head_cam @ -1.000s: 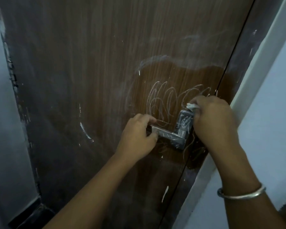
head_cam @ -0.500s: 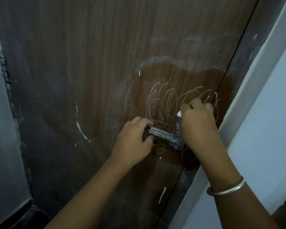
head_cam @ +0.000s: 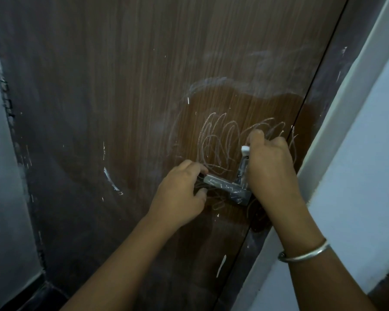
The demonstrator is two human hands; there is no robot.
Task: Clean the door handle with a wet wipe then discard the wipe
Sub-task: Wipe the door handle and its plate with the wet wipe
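Left hand [head_cam: 180,194] curls round the free end of the door handle [head_cam: 225,187], likely steadying the lever. Right hand [head_cam: 270,167], grip pinching the wet wipe [head_cam: 245,149], presses it to the backplate for scrubbing.

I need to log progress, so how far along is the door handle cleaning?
Done: the wet wipe is out and in the right hand. In hand: that hand rubs it on the handle's backplate while the left hand steadies the lever, which looks smudged. Left: finish wiping, then discard the wipe; no bin is visible.
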